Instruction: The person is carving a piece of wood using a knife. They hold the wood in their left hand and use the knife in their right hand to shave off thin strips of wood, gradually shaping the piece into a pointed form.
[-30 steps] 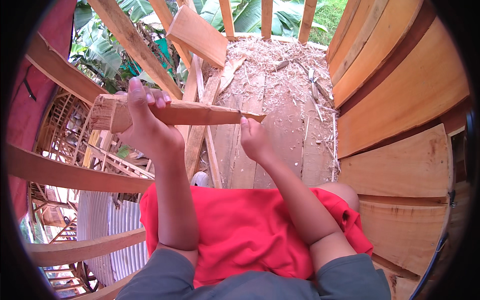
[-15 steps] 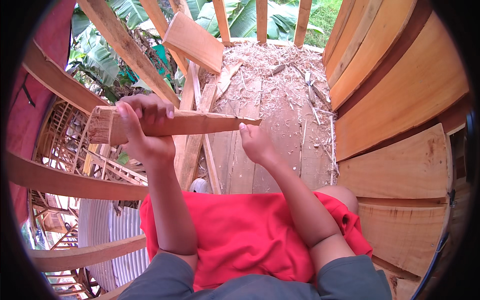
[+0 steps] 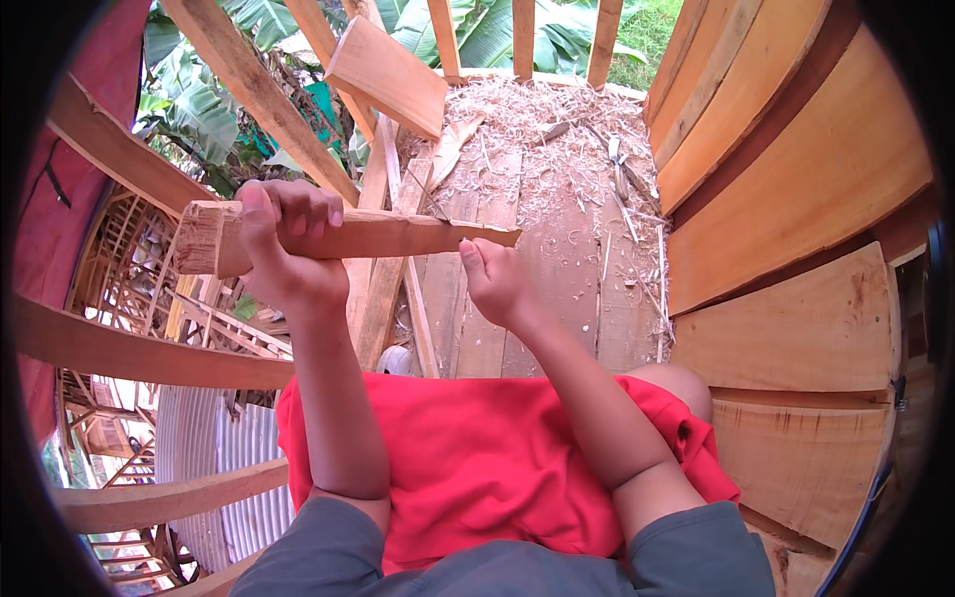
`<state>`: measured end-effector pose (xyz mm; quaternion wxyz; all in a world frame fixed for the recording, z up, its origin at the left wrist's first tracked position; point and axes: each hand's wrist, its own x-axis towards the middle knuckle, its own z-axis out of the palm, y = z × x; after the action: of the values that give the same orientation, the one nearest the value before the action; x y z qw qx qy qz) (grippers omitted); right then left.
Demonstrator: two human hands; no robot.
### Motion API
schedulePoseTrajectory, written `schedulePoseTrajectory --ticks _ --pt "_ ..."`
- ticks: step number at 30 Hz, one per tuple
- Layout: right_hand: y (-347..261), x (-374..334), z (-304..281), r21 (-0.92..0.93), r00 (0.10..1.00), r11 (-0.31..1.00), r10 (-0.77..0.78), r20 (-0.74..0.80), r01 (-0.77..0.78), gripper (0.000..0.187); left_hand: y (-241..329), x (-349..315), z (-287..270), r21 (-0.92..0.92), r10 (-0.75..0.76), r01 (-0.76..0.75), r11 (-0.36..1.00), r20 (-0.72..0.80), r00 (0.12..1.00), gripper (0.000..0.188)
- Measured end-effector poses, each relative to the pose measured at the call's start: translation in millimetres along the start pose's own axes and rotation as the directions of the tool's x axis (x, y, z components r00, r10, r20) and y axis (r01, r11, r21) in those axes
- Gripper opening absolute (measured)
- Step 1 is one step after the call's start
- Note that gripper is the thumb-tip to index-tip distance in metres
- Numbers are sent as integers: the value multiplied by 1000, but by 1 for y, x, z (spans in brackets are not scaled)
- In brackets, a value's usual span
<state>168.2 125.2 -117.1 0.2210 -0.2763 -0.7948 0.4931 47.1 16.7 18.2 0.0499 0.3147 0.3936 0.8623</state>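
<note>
While the far left is closed off by a red sheet (image 3: 55, 249), with ribbed metal (image 3: 244, 488) seen below past slats (image 3: 164, 358), the thick end of the wood (image 3: 383, 239) is gripped by the left hand (image 3: 293, 279) — fingers and thumb wrapped round it. The wood is held crosswise in the air, its thin end pointed right; a block (image 3: 388, 80) is seen beyond, near the posts. A thin dark blade (image 3: 433, 204) is shown jutting past the wood's far edge. Just beside the thin end, in line with the blade, the right hand (image 3: 497, 282) is curled tight — what is clasped inside cannot be told. The lap is covered by red cloth (image 3: 477, 438), the floor (image 3: 552, 308) is strewn with shavings (image 3: 557, 119), and the right side is walled by planks (image 3: 786, 343).
</note>
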Motion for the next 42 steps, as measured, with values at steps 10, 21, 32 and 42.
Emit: schedulePoseTrajectory --ticks 10,21,32,42 --pt "-22 -6 0 36 1000 999 -6 -6 7 43 1 0 2 3 2 -2 1000 -26 1000 32" --pt "-51 -12 -15 -109 999 994 0 37 4 45 1 -5 -3 15 46 -49 999 144 988 33" --pt "-55 -11 -25 -95 992 995 52 118 -41 46 3 -11 6 25 85 -97 995 291 953 33" --pt "-43 -6 -15 -81 993 997 15 120 -5 46 2 -9 4 44 41 -45 998 86 995 33"
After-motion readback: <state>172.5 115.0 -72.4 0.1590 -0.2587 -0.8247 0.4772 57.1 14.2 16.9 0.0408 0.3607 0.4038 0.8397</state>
